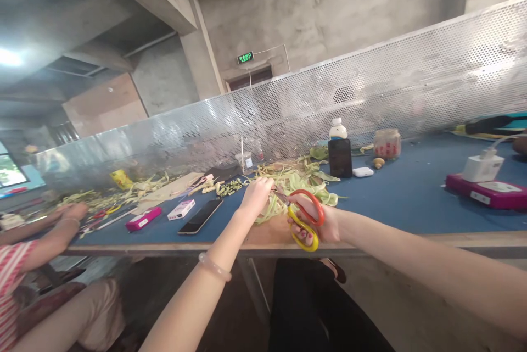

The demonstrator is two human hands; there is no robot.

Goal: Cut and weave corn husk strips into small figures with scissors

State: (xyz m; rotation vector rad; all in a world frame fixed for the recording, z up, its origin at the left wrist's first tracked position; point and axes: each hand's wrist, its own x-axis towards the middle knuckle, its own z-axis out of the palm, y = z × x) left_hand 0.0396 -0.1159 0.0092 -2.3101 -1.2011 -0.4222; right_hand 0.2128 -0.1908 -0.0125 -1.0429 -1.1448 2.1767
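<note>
A pair of scissors with one red and one yellow handle loop sits in my right hand, its fingers through the loops. The blades point left, toward my left hand. That hand is closed in a pinch close to the blade tips; what is between its fingers is hidden. Under and behind both hands lies a loose pile of pale green leafy strips, on a brown board at the table's front edge.
Left of my hands lie a phone, a small white box and a magenta box. A dark upright case, a white earbud case and a jar stand right. A co-worker's hands are far left.
</note>
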